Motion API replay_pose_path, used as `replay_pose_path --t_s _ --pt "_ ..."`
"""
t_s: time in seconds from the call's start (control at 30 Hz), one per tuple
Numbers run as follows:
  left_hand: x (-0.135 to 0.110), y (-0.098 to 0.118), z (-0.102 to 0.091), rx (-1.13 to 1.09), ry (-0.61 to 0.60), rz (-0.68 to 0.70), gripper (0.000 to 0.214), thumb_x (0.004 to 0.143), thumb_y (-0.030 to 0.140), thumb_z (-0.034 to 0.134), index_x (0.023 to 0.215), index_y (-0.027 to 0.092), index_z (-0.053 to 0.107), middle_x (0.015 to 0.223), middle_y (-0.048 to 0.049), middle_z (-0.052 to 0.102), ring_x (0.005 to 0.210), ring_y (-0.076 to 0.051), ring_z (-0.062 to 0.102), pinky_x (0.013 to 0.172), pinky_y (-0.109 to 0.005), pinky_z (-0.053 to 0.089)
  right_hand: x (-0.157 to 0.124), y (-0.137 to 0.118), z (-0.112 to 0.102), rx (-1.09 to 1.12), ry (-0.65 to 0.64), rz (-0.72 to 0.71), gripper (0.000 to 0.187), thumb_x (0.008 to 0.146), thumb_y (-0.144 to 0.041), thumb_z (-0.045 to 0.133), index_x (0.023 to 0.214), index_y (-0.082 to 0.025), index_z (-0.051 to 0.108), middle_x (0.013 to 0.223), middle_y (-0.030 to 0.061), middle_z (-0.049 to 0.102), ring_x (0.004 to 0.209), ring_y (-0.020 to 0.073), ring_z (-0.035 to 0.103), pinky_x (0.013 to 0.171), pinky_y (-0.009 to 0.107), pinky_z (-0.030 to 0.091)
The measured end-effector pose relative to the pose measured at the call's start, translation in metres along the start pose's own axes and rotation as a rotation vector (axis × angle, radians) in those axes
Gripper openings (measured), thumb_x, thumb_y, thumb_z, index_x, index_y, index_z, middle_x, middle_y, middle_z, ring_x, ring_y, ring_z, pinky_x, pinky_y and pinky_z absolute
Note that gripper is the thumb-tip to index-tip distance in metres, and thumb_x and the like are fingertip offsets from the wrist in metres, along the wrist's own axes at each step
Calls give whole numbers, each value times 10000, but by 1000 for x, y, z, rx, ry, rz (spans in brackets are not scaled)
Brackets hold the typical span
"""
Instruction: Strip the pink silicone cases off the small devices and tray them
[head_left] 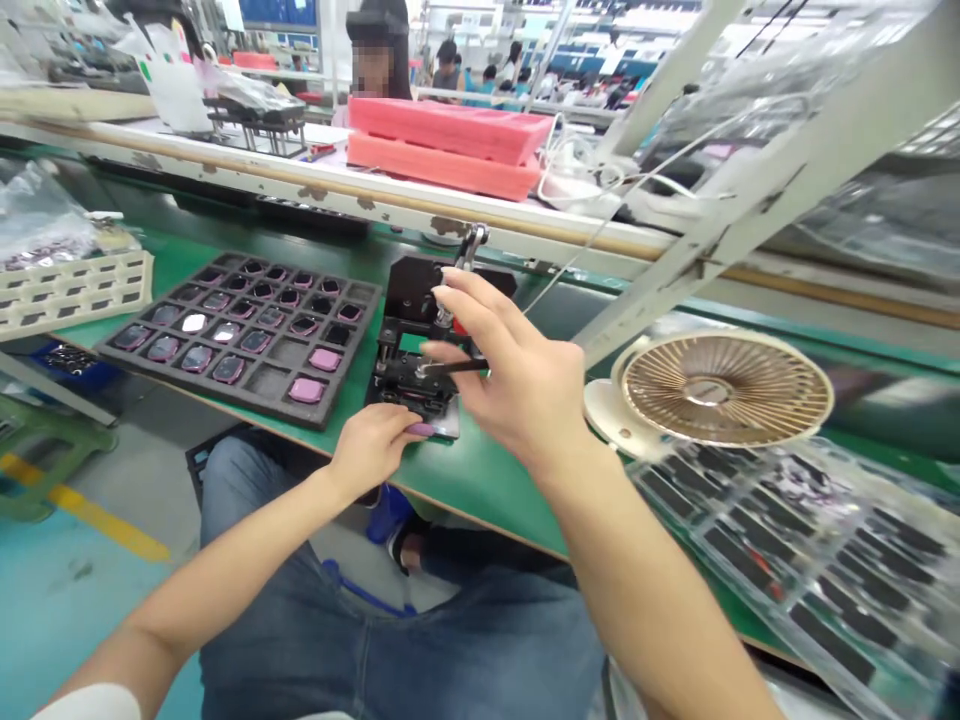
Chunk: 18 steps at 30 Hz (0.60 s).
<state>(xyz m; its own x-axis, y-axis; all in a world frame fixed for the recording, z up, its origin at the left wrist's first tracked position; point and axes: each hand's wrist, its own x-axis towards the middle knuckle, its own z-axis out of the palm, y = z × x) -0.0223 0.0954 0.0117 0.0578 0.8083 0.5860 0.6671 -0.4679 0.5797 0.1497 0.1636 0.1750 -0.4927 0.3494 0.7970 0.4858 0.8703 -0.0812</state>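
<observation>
At the front edge of a black press fixture (409,340) with a metal toggle clamp (474,238), my left hand (373,447) pinches a small purple watch-like case (422,430). The case is partly under my fingers and partly against the fixture's base. My right hand (525,380) is raised beside the fixture's right side, fingers spread and thumb apart, close to the clamp and a dark bar. A bit of red shows behind its fingers. To the left lies a dark foam tray (349,380) with rows of purple-rimmed cases (227,368); two show plain purple faces.
A round beige fan (727,388) stands right of my arm, beside clear divided trays (795,560) of dark parts. Cream trays (75,290) sit far left. Red foam trays (450,150) rest on the shelf ahead. A slanted white post (675,260) rises at right; people are beyond.
</observation>
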Motion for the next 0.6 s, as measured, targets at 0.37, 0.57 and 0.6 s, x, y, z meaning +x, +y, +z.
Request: replay_pose_path --t_s 0.37,0.57,0.6 --pt "-16 3 -19 -92 113 -122 176 1013 216 697 1151 238 805 1114 -67 831 1052 -249 762 979 -408 601 -5 3 1 -47 370 172 228 1118 -331 562 1142 -189 739 997 50 816 869 164 781 735 265 609" --pt "-54 11 -47 -94 218 -209 187 1013 204 709 1169 259 794 1101 -41 818 1024 -205 770 945 -340 621 -104 12 75 -134 -468 235 320 1120 -299 493 1320 -273 741 1390 27 748 1138 200 772 738 264 614" --pt "-58 11 -49 -85 223 -214 216 1014 201 706 1207 261 783 1098 -39 819 1012 -201 774 933 -333 627 -105 14 82 -169 -545 260 353 1112 -301 501 1407 -287 693 1448 30 714 1160 219 764 740 284 616"
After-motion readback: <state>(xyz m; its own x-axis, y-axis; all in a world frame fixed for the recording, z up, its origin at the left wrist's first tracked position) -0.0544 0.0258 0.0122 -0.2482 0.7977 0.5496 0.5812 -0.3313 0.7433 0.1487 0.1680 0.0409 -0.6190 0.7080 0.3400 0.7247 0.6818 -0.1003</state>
